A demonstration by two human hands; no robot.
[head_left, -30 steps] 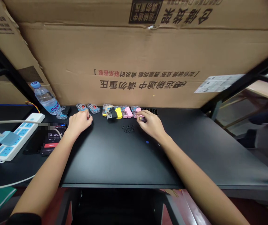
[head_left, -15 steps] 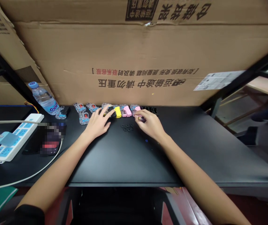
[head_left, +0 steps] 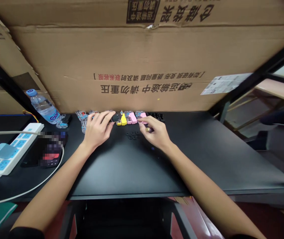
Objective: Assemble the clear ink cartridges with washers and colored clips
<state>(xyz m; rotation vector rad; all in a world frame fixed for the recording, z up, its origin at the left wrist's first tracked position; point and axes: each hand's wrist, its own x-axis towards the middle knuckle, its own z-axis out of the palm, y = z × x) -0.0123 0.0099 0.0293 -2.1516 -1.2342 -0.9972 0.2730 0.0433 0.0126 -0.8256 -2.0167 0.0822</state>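
My left hand (head_left: 97,128) is closed around a small black plastic piece (head_left: 116,117) at the back of the table, its fingers curled and thumb low. Beside that piece stands a yellow-covered clear plastic piece (head_left: 123,119), then a pink one (head_left: 132,118) and another pink one (head_left: 143,116). My right hand (head_left: 156,132) is pinched around a short dark tool with a gold-coloured end (head_left: 149,129); its tip is hidden. Between the hands lie several small black rings (head_left: 132,135). Clear plastic pieces (head_left: 83,124) with red and blue parts sit left of my left hand, partly covered.
A large cardboard sheet (head_left: 132,53) rises behind the black table (head_left: 132,169). At the left are a water bottle (head_left: 43,107), a white power strip (head_left: 15,149), a phone (head_left: 51,149) and a white cable (head_left: 44,182). Small black parts (head_left: 158,116) lie behind my right hand.
My left hand has gone from spread fingers over the pieces to a curled grip on the black piece, lifting it left, away from the yellow one. My right hand keeps its pinch. The view has shifted slightly.
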